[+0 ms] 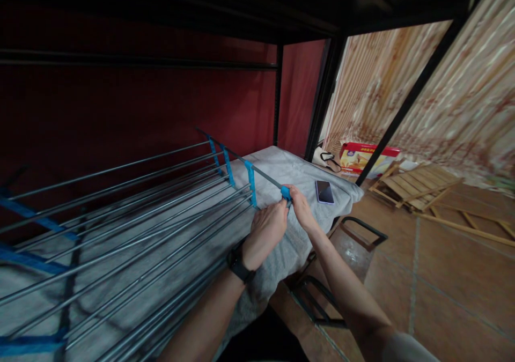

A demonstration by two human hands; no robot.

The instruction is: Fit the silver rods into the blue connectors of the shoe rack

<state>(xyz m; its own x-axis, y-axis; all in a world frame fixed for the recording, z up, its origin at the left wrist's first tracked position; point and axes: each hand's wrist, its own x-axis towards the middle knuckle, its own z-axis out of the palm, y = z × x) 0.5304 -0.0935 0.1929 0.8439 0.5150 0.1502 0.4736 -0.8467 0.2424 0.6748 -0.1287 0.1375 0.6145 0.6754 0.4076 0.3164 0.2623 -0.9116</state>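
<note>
A long rack of thin metal rods [177, 212] lies on a grey cloth-covered surface [277, 163], running from the left toward my hands. Blue crosspieces [250, 182] join its rods. A dark bar [263, 175] along the rack's far end leads to a blue end piece [286, 192]. My right hand [300, 204] is closed, its fingers pinching that blue end piece. My left hand [271, 222], with a black watch [240, 265] on its wrist, is closed right beside it against the same corner of the rack. What lies under its fingers is partly hidden.
A phone [324, 192] rests on the cloth to the right of my hands. Black metal frame posts [278, 99] stand around the surface. On the tiled floor are a metal-handled cart [354, 249], a red and yellow box [364, 158] and folded wooden slats [422, 185].
</note>
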